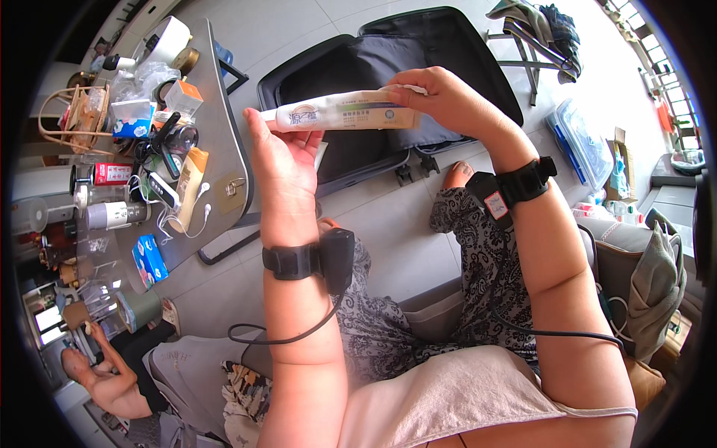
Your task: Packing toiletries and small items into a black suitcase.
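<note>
A white and yellow toothpaste tube (347,112) lies level between my two hands, its printed side facing up. My left hand (285,154) holds the white cap end, thumb at the cap and fingers beneath the tube. At the other end my right hand (434,101) grips the tail between thumb and fingers. A thin crumpled white strip (413,88) shows by the right fingertips; whether it belongs to the tube I cannot tell. Behind the hands an open black suitcase (325,67) rests on the tiled floor, with a dark fabric divider (386,59) inside.
At left, a grey table (224,151) carries a wicker basket (73,120), blue tissue packs (150,260), a white cabled device (163,190) and bottles. A lidded clear plastic box (580,143) stands at right. Another person (112,375) sits at lower left.
</note>
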Demonstrator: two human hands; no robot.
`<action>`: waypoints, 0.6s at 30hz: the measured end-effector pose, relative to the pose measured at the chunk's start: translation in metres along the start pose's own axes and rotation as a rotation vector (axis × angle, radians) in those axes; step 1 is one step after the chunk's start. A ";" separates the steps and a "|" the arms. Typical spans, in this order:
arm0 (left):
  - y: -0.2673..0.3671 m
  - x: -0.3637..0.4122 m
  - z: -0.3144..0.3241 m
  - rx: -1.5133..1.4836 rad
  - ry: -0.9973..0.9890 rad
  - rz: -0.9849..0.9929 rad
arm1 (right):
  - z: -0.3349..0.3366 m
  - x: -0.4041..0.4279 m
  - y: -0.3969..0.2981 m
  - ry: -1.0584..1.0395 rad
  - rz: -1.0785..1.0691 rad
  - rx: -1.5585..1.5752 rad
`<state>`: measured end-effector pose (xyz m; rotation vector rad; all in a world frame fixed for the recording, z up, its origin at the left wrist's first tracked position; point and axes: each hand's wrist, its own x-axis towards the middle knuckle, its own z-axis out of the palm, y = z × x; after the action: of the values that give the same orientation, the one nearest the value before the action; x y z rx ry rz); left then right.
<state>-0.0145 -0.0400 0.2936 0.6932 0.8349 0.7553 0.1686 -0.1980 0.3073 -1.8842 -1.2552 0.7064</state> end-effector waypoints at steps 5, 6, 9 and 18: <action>0.000 -0.003 0.005 -0.055 -0.014 0.015 | 0.009 -0.002 -0.013 0.137 -0.049 -0.089; 0.001 -0.002 0.006 -0.143 -0.024 -0.056 | 0.013 0.000 -0.012 0.266 -0.321 -0.270; 0.006 0.000 0.001 -0.342 -0.041 -0.132 | 0.024 -0.004 -0.017 0.388 -0.571 -0.437; 0.014 -0.011 0.010 -0.577 -0.353 -0.035 | 0.037 -0.003 -0.021 0.147 -0.159 -0.004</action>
<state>-0.0153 -0.0431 0.3138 0.2768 0.2785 0.7660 0.1275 -0.1854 0.3039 -1.7819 -1.2950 0.4735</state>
